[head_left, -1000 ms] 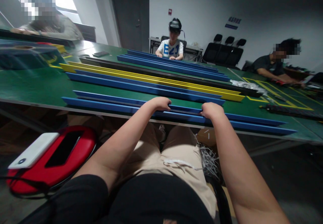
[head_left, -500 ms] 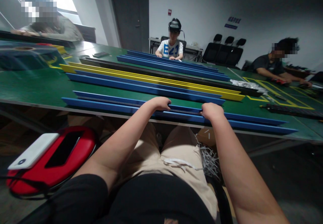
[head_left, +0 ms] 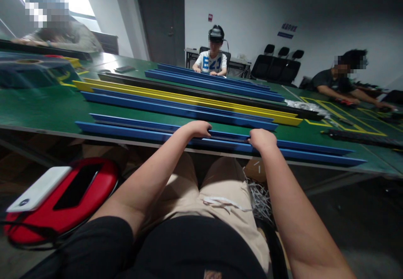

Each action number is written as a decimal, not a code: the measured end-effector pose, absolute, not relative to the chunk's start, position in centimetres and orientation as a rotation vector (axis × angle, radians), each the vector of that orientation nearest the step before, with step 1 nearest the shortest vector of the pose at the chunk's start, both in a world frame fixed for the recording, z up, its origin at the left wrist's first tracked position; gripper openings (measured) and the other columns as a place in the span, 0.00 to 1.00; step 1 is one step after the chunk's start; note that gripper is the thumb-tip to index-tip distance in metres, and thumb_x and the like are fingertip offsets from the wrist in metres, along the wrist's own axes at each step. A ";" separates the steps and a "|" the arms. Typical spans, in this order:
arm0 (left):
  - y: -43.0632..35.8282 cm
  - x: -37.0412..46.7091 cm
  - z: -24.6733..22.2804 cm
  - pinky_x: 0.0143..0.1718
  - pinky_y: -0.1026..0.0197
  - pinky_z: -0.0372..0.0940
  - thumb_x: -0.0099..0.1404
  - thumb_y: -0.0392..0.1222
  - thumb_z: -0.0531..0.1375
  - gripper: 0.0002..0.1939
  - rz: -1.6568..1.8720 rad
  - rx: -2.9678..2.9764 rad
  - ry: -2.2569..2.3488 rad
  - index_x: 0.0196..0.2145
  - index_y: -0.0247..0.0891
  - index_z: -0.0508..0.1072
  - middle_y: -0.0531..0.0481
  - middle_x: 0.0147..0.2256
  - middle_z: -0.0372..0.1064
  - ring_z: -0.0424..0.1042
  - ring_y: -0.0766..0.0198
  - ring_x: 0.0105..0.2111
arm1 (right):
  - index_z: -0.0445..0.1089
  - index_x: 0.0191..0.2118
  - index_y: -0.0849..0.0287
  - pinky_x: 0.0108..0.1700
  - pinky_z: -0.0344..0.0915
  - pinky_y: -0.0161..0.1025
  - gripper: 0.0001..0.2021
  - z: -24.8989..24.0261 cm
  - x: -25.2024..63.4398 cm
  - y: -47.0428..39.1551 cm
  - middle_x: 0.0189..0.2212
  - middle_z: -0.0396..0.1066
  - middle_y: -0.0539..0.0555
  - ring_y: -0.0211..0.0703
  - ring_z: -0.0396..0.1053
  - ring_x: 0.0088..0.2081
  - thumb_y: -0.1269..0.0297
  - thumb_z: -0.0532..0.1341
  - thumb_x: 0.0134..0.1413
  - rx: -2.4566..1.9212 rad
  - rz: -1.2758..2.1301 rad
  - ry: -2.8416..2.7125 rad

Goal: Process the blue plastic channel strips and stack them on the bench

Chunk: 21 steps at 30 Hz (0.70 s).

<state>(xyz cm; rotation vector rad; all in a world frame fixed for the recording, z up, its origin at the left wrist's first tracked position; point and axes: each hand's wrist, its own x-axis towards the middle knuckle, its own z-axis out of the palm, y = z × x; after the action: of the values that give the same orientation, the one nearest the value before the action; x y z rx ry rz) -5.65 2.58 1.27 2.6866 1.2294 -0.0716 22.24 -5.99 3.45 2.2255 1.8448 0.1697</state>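
A long blue channel-shaped strip (head_left: 311, 156) lies along the near edge of the green table, its two raised sides running left to right. My left hand (head_left: 200, 129) rests at the middle of it, bent at the wrist, fingers curled down over the far side. A short stretch further right, my right hand (head_left: 263, 139) is closed at the same strip, thumb side facing my left hand. Both sets of fingertips are mostly hidden in the channel. Just beyond lies another blue strip (head_left: 176, 110), apart from my hands.
Farther back are a yellow strip (head_left: 189, 99), a black strip (head_left: 151, 84) and more blue strips (head_left: 214, 83). A clear plastic-wrapped roll (head_left: 31, 71) stands at left. A red stool (head_left: 103, 178) holds a phone and white device. Three people sit around the table.
The whole view has shifted slightly to the left. Both hands keep their places on the blue strip, with no visible change of grip.
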 end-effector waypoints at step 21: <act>2.9 -5.5 1.0 0.38 0.61 0.65 0.59 0.51 0.58 0.22 -0.075 2.705 1.230 0.48 0.42 0.77 0.45 0.44 0.79 0.75 0.55 0.41 | 0.79 0.45 0.58 0.47 0.71 0.49 0.16 3.1 22.6 -6.1 0.44 0.78 0.65 0.58 0.76 0.48 0.54 0.63 0.58 2.241 0.200 1.873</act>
<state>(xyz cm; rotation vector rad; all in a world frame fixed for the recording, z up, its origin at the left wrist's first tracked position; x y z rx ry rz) -5.50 2.85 0.97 2.7048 1.2304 -0.0750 22.59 -6.10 3.08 2.2406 1.8728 0.1998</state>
